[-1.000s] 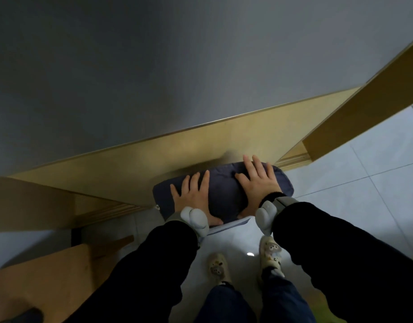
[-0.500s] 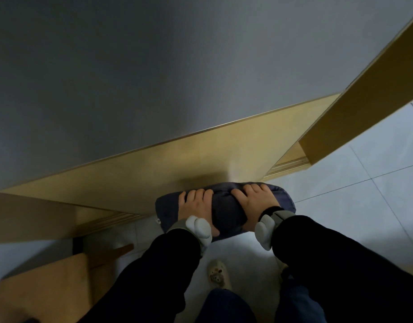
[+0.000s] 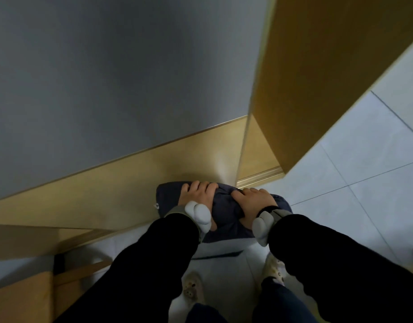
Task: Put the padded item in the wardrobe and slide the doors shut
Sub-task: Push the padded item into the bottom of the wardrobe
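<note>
A grey sliding door (image 3: 112,85) blocks the wardrobe front ahead, leaving a gap (image 3: 254,148) beside the wooden side panel (image 3: 317,73).

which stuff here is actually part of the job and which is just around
Part of the job:
- padded item, dark blue, gripped by left hand and right hand
- wardrobe floor, wooden
- sliding door, open

Just around:
- floor tiles
- slippers
- wooden box at lower left

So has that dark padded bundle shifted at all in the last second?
Yes. The padded bundle has come back toward the person, off the wardrobe floor and partly over the floor tiles.
</note>
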